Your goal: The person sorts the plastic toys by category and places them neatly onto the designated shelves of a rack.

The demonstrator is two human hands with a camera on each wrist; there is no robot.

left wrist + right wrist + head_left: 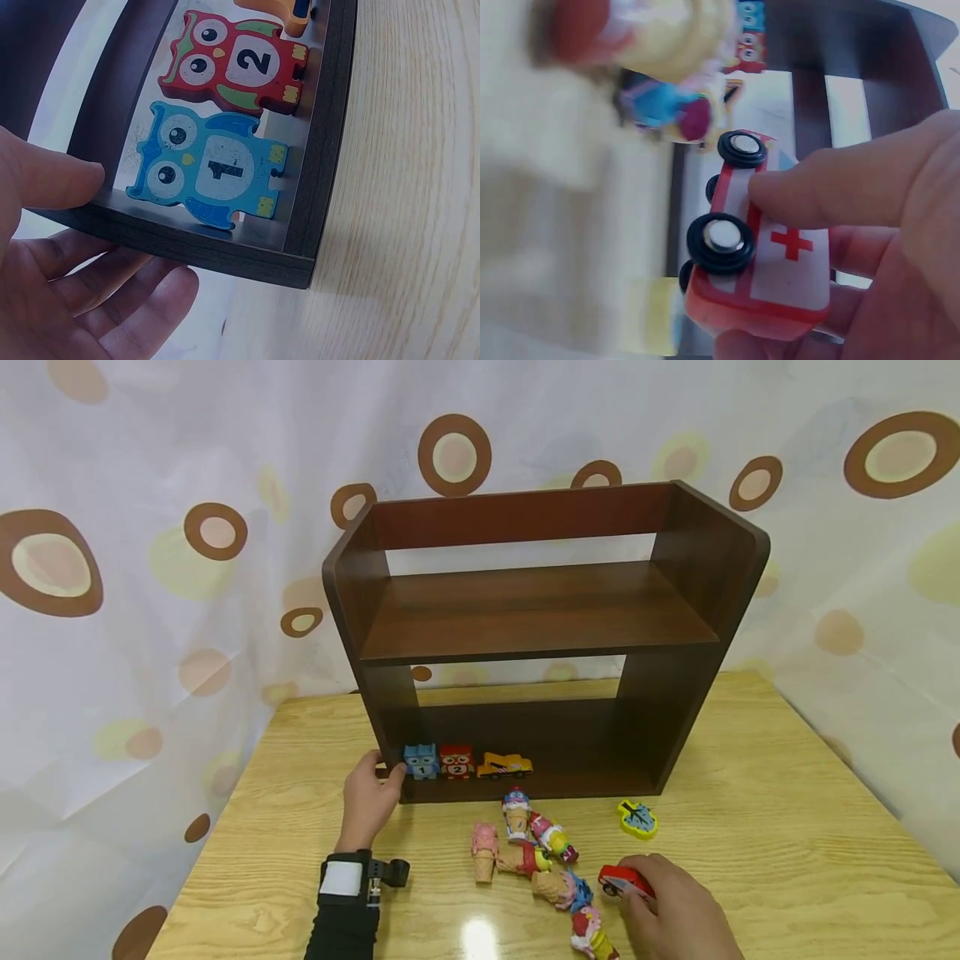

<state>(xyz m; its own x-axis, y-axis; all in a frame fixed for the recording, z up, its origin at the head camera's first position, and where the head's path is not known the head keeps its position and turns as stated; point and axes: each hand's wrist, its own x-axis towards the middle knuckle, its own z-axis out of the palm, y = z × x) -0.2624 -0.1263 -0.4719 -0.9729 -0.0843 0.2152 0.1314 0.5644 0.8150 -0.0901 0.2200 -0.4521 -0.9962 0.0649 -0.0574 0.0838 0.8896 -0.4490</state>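
Patterned cloth (262,435) backs our table (795,852). Our left hand (370,799) grips the shelf (540,608), probably to steady it; our right hand (677,906) pinches a toy ambulance (622,878).

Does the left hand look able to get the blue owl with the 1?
Probably yes: the left hand grips the shelf's side panel right beside the blue owl, and nothing covers its front.

Creased white wall covering (277,410), brown-ringed ovals (454,455), yellow blotches (937,564), wood-grain tabletop (787,827), bright glare (479,937) on its near part
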